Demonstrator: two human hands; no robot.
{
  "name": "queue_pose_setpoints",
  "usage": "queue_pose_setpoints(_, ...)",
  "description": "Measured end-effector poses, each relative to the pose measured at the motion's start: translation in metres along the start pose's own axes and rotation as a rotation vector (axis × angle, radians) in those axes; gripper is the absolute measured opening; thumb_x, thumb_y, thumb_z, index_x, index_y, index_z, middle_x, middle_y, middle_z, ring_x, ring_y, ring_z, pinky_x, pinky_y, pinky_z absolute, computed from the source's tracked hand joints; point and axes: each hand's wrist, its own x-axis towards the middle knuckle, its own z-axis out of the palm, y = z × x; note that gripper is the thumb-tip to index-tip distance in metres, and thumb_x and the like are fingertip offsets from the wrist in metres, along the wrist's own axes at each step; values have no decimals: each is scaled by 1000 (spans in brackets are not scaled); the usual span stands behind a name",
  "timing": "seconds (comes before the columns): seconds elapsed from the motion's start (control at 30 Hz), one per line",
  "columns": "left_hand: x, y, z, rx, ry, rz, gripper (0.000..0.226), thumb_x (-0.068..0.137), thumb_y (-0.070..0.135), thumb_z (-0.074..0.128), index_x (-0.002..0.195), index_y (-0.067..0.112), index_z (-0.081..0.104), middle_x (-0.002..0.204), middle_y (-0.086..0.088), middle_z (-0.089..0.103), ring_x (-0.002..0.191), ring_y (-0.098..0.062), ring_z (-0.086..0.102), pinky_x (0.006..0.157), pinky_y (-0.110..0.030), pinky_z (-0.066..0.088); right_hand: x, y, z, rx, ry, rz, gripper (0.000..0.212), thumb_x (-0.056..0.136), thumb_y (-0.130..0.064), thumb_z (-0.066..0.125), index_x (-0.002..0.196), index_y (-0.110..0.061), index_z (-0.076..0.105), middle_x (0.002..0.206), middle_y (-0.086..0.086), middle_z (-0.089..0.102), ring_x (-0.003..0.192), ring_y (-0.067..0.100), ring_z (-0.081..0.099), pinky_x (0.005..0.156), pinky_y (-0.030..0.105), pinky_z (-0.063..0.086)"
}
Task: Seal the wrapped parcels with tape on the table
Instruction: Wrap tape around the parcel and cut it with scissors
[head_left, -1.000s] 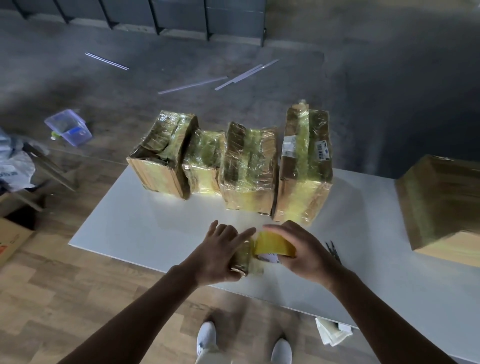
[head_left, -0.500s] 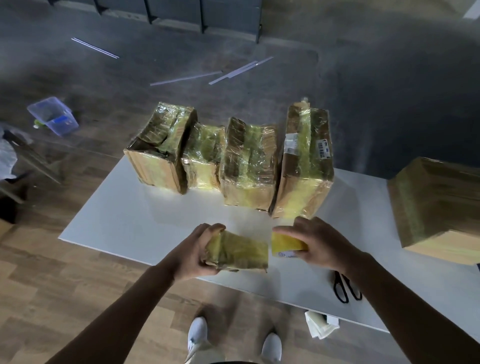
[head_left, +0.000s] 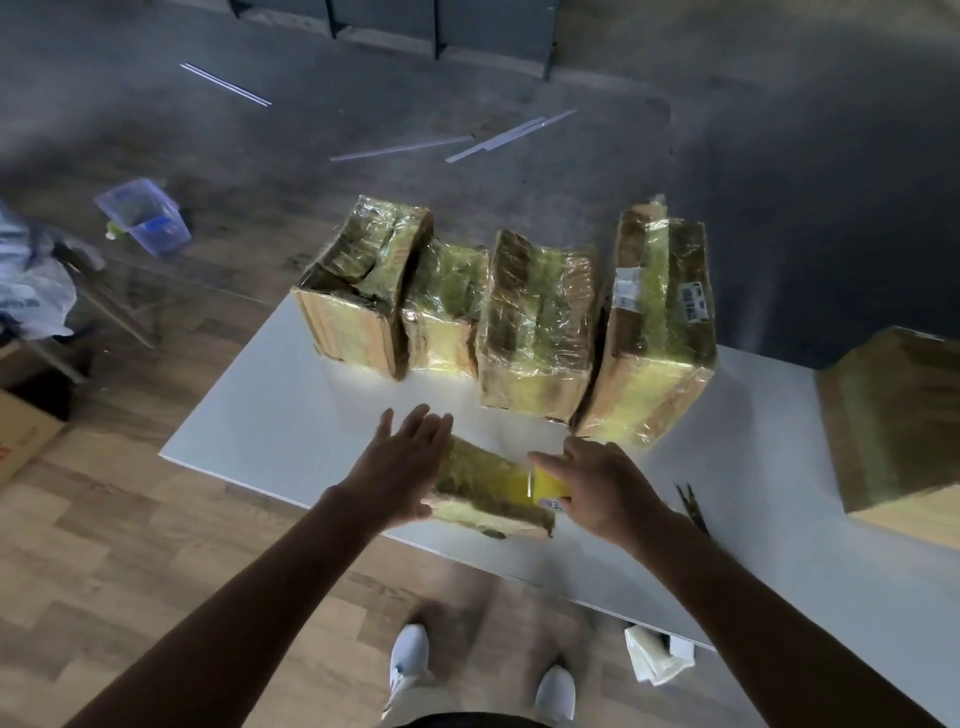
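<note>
The left hand (head_left: 402, 467) lies flat, fingers straight, on the left end of a small parcel (head_left: 483, 501). The right hand (head_left: 602, 491) grips a tape roll (head_left: 548, 487) at its right end, on the table (head_left: 291, 415) near the front edge.

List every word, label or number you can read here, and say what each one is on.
Nothing reads clearly.
Tape roll: blue letters on its core, partly covered by the right hand, unreadable.
Tall parcel: a white label and a barcode label, both too blurred.
Cardboard box on the floor: red print, too blurred.
</note>
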Motion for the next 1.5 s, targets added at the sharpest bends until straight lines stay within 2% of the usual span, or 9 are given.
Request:
queue_pose_setpoints(0.1,8,20,-10,99,-37,-66,116,79,45,73,151,0,-6,159,-18,8,147,-34,5,117,-56,14,0,-2,0,-12,-38,12,68,41,-27,95,105,-19,70,66,3,54,51,20,57,46,28,47)
queue_pose_setpoints(0.4,11,50,-20,190,-64,-71,85,96,21,51,149,-5,-10,157,-25,-11,146,-39,-10,117,-56,5,-5,-13,0,-49,-57,60,64,40,-27,94,100,-17,71,69,5,58,53,21,59,46,29,48)
queue_pose_setpoints(0.53,15,58,-18,161,-103,-142,94,92,35,59,150,-3,-4,157,-27,-6,146,-42,-6,115,-59,6,-1,-19,-2,-41,-107,82,59,46,-23,93,99,-15,70,71,8,59,55,24,60,49,32,50)
queue_pose_setpoints(0.63,24,55,-3,145,-79,-96,102,87,39,67,151,2,-4,158,-24,-2,146,-41,-3,116,-58,9,1,-21,-7,36,-117,96,51,76,-23,78,123,-16,59,95,13,60,82,29,63,71,35,51)
queue_pose_setpoints(0.73,24,37,14,76,35,-72,104,76,43,77,150,2,17,149,-21,30,140,-40,26,111,-52,31,-1,-14,-11,195,-87,73,55,84,-23,69,136,-21,50,103,8,54,93,25,56,74,31,44)
queue_pose_setpoints(0.83,15,12,33,-4,126,-58,120,41,47,92,138,-1,41,119,-17,58,109,-35,56,88,-44,53,-2,-5,-13,424,-92,64,66,83,-13,66,142,-32,41,105,3,49,92,18,53,72,25,45)
queue_pose_setpoints(1.0,0,-12,53,-122,106,-100,131,35,55,91,138,-1,33,107,-11,59,95,-27,59,78,-37,57,10,-10,-20,421,-88,-1,71,83,-25,63,139,-47,27,101,3,52,84,23,57,69,36,52)
queue_pose_setpoints(1.13,-4,-21,61,-161,130,-114,130,37,58,90,139,1,33,108,-9,60,97,-26,61,78,-36,56,15,-1,-32,198,-36,-72,55,78,-39,67,130,-34,50,95,5,61,76,25,60,66,27,41)
queue_pose_setpoints(1.5,-6,-21,72,-165,172,-39,118,44,55,89,141,14,35,110,-5,55,103,-25,55,80,-39,56,0,14,-16,67,-308,77,54,93,-34,54,143,-43,35,115,1,53,100,21,55,81,24,30)
